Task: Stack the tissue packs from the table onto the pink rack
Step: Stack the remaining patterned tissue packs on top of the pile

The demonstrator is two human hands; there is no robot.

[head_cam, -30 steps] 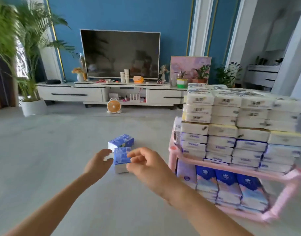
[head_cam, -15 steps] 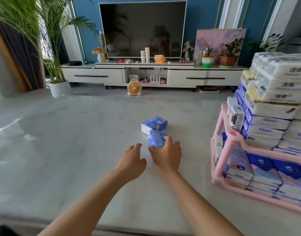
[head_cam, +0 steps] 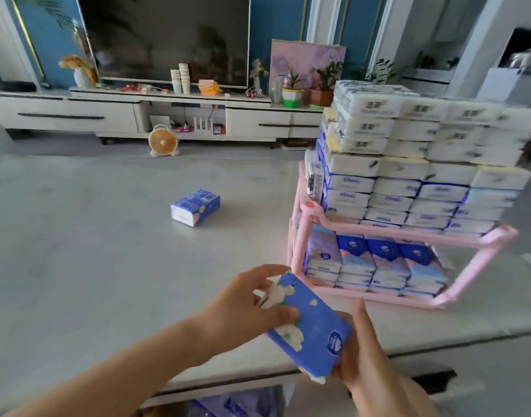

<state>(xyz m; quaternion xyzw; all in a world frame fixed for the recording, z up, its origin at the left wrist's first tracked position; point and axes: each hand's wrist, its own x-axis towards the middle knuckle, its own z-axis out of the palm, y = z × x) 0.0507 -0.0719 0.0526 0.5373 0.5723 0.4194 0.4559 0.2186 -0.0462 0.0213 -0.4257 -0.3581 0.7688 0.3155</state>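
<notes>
While left hand (head_cam: 243,302) and right hand (head_cam: 367,356) grip a blue tissue pack (head_cam: 314,325), tilted, just before the pink rack (head_cam: 297,251), second pack (head_cam: 195,206) well left of it

The rack (head_cam: 393,238) stands at the right side of the surface (head_cam: 77,266), near its front edge. Stacked tissue packs (head_cam: 408,164) fill its upper tier; upright tissue packs (head_cam: 378,260) sit in its lower tier. A lone tissue pack (head_cam: 195,207) lies mid-surface, left of the rack and well apart. The held tissue pack (head_cam: 312,323) is over the front edge, just before the rack's front-left corner, between the left grip (head_cam: 243,308) and the right grip (head_cam: 366,356). Behind the surface, a fan (head_cam: 163,142) stands on the floor before the TV cabinet (head_cam: 77,115), which carries paper cups (head_cam: 180,76).
</notes>
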